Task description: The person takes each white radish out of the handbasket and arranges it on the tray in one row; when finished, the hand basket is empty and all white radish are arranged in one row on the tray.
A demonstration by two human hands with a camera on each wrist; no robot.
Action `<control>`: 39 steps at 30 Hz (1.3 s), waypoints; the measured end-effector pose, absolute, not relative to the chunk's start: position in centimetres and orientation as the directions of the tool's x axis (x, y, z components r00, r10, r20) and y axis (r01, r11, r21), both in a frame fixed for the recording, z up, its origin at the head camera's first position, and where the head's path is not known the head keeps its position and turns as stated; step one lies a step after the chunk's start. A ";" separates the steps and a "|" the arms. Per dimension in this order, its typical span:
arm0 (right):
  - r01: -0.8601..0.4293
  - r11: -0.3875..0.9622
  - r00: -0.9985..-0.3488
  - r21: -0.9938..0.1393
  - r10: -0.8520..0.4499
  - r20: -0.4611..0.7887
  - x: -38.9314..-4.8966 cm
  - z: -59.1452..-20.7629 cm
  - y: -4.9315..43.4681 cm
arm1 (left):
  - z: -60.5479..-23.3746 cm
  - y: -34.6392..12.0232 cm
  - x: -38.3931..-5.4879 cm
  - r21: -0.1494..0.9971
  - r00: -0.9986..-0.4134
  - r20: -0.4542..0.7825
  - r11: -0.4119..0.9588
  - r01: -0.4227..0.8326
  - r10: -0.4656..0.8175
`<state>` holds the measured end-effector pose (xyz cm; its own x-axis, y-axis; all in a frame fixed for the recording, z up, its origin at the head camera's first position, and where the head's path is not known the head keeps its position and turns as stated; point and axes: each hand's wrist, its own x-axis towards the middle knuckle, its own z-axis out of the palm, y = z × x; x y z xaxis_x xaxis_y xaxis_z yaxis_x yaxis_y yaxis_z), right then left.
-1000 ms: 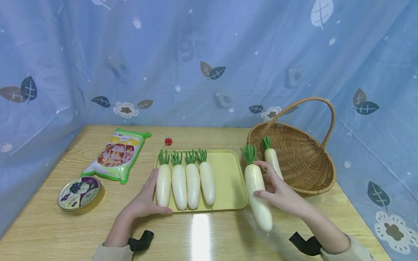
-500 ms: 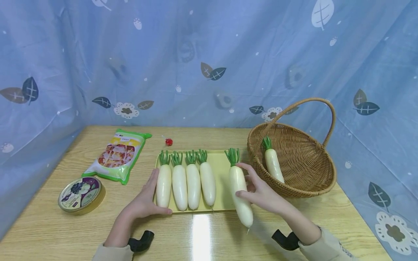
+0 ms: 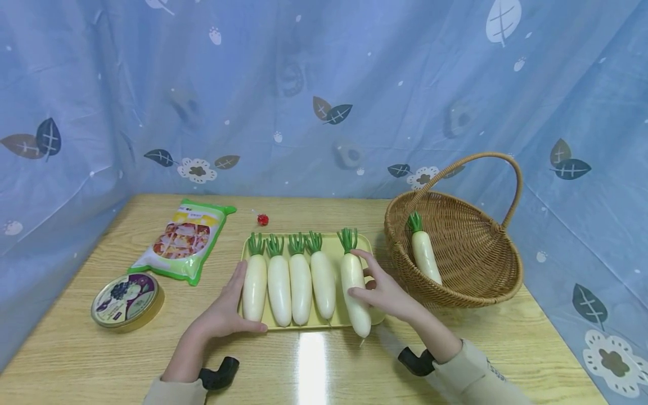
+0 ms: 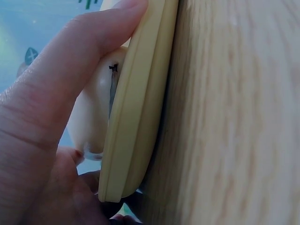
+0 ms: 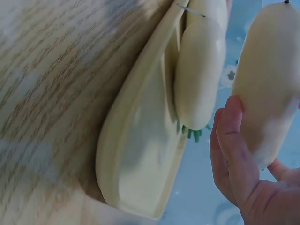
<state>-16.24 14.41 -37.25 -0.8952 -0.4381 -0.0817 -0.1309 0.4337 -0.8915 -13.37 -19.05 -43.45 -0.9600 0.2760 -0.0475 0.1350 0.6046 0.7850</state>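
A white radish (image 3: 354,289) with green stalks is gripped in my right hand (image 3: 385,289) over the right part of the yellow tray (image 3: 334,247). In the right wrist view this held radish (image 5: 269,79) is clear of the tray floor (image 5: 150,154). Several more radishes (image 3: 301,289) lie side by side on the left and middle of the tray, stalks toward the back. My left hand (image 3: 230,306) holds the tray's front left corner, thumb on the front rim and fingers along the left side. The left wrist view shows that thumb (image 4: 89,42) on the tray's rim (image 4: 136,108).
A tilted wicker basket (image 3: 466,253) at the right holds one radish (image 3: 425,256). To the left are a green-edged food packet (image 3: 184,239) and a round tin (image 3: 126,301). A small red object (image 3: 262,219) lies behind the tray. Blue curtain (image 3: 324,140) surrounds the wooden table (image 3: 263,365).
My right hand has carried its radish leftward from beside the basket to over the tray's right part. My left hand has stayed at the tray corner.
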 end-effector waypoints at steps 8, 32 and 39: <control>-0.120 0.462 -0.914 -0.879 -0.396 -0.083 -17.7 -38.3 13.3 | -43.4 -19.0 -13.4 0.785 -0.960 -0.043 0.604 0.138 0.275; -0.061 0.505 -0.932 -0.861 -0.337 -0.132 -19.9 -40.4 12.0 | -43.8 -18.9 -13.6 0.811 -0.960 0.030 0.555 0.187 0.279; -0.117 0.558 -0.922 -0.822 -0.368 -0.119 -19.9 -40.2 11.4 | -44.0 -19.0 -13.8 0.820 -0.961 0.034 0.543 0.184 0.274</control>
<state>-19.91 11.42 -40.19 -0.9220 -0.3683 -0.1192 -0.1166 0.5580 -0.8216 -13.78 -19.01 -43.98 -0.9612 0.2737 0.0344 0.1838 0.5426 0.8196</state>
